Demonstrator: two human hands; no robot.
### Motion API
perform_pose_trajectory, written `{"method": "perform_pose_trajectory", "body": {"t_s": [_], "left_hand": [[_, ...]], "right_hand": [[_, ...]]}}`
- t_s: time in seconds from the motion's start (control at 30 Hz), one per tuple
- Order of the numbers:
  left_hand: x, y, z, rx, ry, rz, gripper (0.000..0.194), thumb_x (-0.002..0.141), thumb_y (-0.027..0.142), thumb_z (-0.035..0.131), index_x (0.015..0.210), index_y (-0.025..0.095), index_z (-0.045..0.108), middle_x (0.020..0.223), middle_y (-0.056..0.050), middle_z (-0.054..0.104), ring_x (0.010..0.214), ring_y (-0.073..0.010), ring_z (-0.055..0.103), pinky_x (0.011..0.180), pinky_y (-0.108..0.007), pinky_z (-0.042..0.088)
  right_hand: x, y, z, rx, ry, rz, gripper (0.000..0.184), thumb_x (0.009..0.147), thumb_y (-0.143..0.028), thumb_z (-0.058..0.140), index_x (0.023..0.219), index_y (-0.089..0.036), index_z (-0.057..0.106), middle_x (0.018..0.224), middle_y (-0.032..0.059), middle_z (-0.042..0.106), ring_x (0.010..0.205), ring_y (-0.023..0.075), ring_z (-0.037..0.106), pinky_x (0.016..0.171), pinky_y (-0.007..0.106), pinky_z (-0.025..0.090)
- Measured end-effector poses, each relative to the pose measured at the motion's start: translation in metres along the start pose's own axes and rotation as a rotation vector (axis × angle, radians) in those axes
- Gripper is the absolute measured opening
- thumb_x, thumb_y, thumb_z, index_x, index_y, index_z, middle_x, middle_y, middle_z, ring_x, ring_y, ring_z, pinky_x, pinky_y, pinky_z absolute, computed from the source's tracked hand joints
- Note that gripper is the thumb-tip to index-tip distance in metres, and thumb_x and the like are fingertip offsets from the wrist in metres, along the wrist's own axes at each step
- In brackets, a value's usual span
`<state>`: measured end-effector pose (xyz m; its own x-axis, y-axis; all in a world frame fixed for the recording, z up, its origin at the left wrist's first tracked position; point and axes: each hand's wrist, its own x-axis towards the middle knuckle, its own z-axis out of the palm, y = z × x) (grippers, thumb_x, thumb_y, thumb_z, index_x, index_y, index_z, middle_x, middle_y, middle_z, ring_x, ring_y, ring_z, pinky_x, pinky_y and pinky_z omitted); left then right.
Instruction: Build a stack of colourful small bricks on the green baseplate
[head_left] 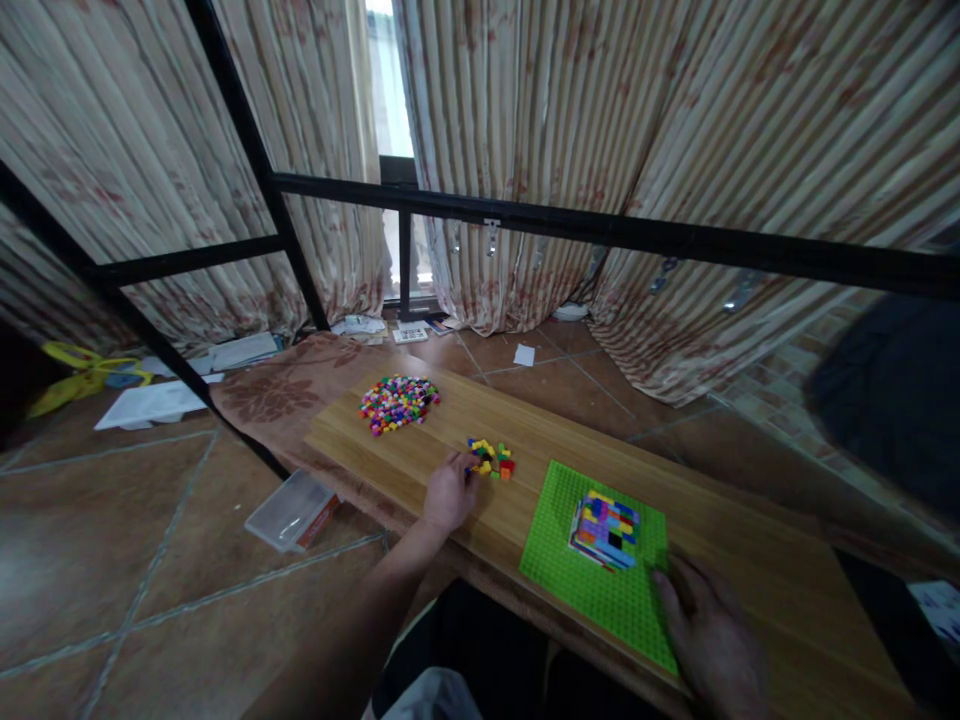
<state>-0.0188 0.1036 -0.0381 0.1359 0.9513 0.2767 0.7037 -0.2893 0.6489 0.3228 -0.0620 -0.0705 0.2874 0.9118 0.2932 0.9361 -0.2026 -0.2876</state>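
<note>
My left hand (450, 490) reaches onto the wooden board and its curled fingers touch a small cluster of coloured bricks (491, 459); whether it grips one I cannot make out. My right hand (709, 625) lies flat, fingers spread, on the near right corner of a green baseplate (570, 570). On that plate stands a square block of stacked multicoloured bricks (606, 529). A larger heap of loose bricks (398, 401) sits at the board's far left.
The wooden board (420, 450) rests on a low brown patterned surface. A clear plastic box (291, 510) lies on the tiled floor at left, with papers (154, 403) and a yellow object further left. A black metal frame and curtains stand behind.
</note>
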Motion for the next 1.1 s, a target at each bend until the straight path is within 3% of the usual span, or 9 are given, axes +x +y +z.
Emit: {"method": "perform_pose_trajectory", "body": {"t_s": [0.2,0.37,0.6,0.77,1.1], "left_hand": [[-0.003,0.005,-0.004,-0.001,-0.004,0.019,0.025,0.078,0.012,0.051,0.098,0.021,0.063,0.103,-0.005,0.063,0.086,-0.0158,0.062,0.079,-0.027,0.049],[-0.002,0.011,-0.004,0.075,-0.082,0.026,0.025,0.081,0.031,0.059,0.105,0.025,0.063,0.120,-0.005,0.059,0.096,-0.0176,0.062,0.085,-0.028,0.049],[0.000,0.008,-0.003,0.033,-0.029,0.041,0.019,0.089,0.026,0.047,0.094,0.024,0.066,0.113,-0.004,0.062,0.096,-0.0148,0.062,0.086,-0.026,0.048],[0.000,0.009,-0.003,0.041,-0.042,0.046,0.018,0.085,0.022,0.053,0.099,0.024,0.065,0.117,-0.005,0.059,0.098,-0.0154,0.062,0.088,-0.027,0.049],[0.003,0.014,-0.003,0.098,-0.108,-0.009,0.019,0.087,0.033,0.055,0.099,0.029,0.069,0.121,-0.001,0.059,0.099,-0.0152,0.062,0.087,-0.027,0.048]], "right_hand": [[-0.001,-0.002,-0.001,-0.002,-0.018,0.059,0.055,0.088,-0.062,0.031,0.115,-0.022,0.058,0.123,0.0076,0.056,0.109,0.0266,0.057,0.094,0.042,0.047],[-0.001,0.000,0.001,-0.002,-0.020,0.068,0.056,0.087,-0.062,0.032,0.116,-0.022,0.058,0.123,0.0085,0.056,0.108,0.0280,0.057,0.093,0.043,0.047],[0.001,0.004,0.003,0.015,-0.017,0.018,0.053,0.088,-0.059,0.033,0.115,-0.021,0.059,0.121,0.0098,0.057,0.109,0.0267,0.056,0.097,0.042,0.044],[0.000,0.000,0.000,0.004,-0.006,0.034,0.052,0.088,-0.058,0.033,0.113,-0.021,0.059,0.121,0.0093,0.057,0.106,0.0268,0.057,0.094,0.042,0.046],[0.000,-0.005,-0.002,0.019,0.020,0.026,0.052,0.088,-0.058,0.034,0.114,-0.021,0.059,0.120,0.0102,0.058,0.103,0.0270,0.059,0.090,0.042,0.048]]}}
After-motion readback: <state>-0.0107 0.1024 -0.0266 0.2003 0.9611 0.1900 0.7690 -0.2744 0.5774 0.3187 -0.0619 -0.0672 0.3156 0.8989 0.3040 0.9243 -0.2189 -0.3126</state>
